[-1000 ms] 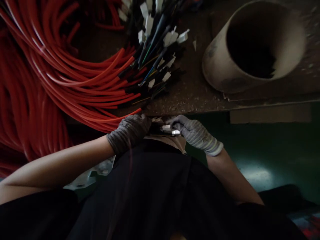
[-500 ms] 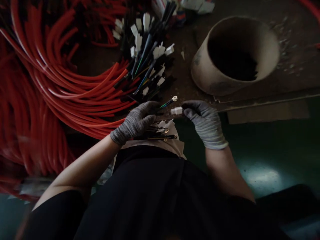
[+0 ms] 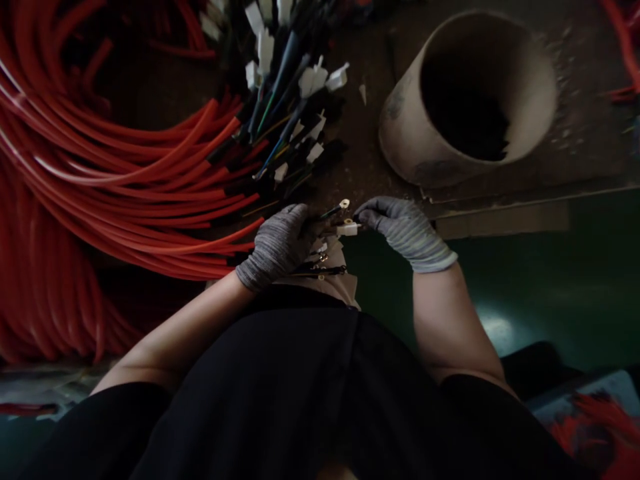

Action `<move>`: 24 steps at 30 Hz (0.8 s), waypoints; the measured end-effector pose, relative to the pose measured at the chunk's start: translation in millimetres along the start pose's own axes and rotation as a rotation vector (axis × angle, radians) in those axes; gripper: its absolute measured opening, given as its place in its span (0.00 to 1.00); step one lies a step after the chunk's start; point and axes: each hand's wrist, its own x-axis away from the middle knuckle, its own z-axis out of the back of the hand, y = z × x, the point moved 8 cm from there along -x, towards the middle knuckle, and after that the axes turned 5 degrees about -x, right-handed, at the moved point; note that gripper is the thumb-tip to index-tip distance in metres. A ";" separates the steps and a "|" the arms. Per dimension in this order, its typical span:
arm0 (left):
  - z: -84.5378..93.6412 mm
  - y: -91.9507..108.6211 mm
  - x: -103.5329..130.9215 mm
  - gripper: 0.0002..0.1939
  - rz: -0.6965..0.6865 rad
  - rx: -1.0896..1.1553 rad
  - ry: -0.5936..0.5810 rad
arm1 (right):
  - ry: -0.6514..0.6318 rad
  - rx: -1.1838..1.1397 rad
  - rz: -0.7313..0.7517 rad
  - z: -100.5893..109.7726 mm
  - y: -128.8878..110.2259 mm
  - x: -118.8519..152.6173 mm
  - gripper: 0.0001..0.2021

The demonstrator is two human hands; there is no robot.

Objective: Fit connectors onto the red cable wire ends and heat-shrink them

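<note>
My left hand, in a grey knit glove, is closed around wire ends at the table's front edge. From its fingers a dark wire with a ring terminal sticks out to the right. Just below it a white plug connector also points right. My right hand, gloved too, has thumb and fingers pinched together close to the connector's right end. What lies in that pinch is too small and dark to make out. More ring-ended wires lie below my left hand, over pale cloth or paper.
Red sleeved cables lie in a thick bundle to the left, their white connectors bunched at the back. A wide tub with dark contents stands at the back right. A bin of red pieces shows at lower right.
The view has shifted somewhat. The white connector now sits closer to my left hand, with a ring terminal showing just above it. My right hand's fingertips have come apart from the connector's body.
</note>
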 end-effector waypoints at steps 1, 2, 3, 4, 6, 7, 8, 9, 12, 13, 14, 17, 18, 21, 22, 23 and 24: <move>1.0 0.9 -0.6 0.12 -0.014 0.011 0.003 | -0.003 -0.017 0.003 -0.5 0.4 -0.7 0.05; 1.3 1.4 -1.1 0.12 -0.020 0.008 0.001 | 0.000 -0.035 0.012 -1.1 -0.4 -1.1 0.05; 1.0 1.5 -1.6 0.12 -0.017 -0.002 -0.006 | 0.003 -0.050 0.024 -1.9 -2.5 -1.1 0.05; 0.4 1.2 -1.8 0.12 -0.009 -0.015 -0.014 | 0.004 -0.058 0.038 -3.1 -5.3 -0.7 0.05; 0.2 0.5 -1.5 0.12 0.006 -0.033 -0.006 | -0.002 -0.053 0.058 -6.0 -11.5 0.8 0.05; 0.6 0.8 -0.9 0.13 0.002 -0.034 0.007 | -0.002 -0.049 0.059 -6.8 -13.6 1.5 0.05; 1.4 1.5 -0.1 0.13 -0.010 -0.031 0.028 | 0.002 -0.045 0.053 -6.8 -14.6 2.0 0.04; 2.6 2.4 1.0 0.14 -0.027 -0.025 0.053 | 0.011 -0.041 0.044 -5.7 -14.6 2.1 0.04; 5.4 4.4 4.5 0.14 -0.068 -0.015 0.110 | 0.031 -0.046 0.014 -1.0 -11.0 0.9 0.03; 5.5 4.4 5.3 0.14 -0.068 -0.021 0.113 | 0.024 -0.050 0.005 -0.6 -9.8 0.1 0.03; 5.1 4.4 6.0 0.14 -0.066 -0.028 0.109 | 0.008 -0.052 -0.002 -1.3 -9.2 -0.8 0.04; 2.6 5.7 7.3 0.14 -0.063 -0.059 0.080 | -0.041 -0.023 -0.010 -5.9 -12.3 -4.1 0.07; 1.6 6.0 7.7 0.15 -0.062 -0.074 0.076 | -0.056 0.001 -0.007 -8.1 -14.5 -5.5 0.08; -1.3 6.0 8.8 0.14 -0.062 -0.123 0.081 | -0.141 0.053 0.005 -18.7 -19.2 -9.7 0.09; -2.1 5.7 9.1 0.14 -0.065 -0.127 0.088 | -0.171 0.047 0.000 -22.5 -18.7 -10.4 0.09; -2.1 5.1 9.3 0.14 -0.064 -0.119 0.100 | -0.183 0.032 -0.010 -25.1 -17.4 -10.6 0.09; -1.8 4.4 9.4 0.14 -0.065 -0.101 0.110 | -0.177 0.015 -0.024 -26.1 -15.8 -10.2 0.10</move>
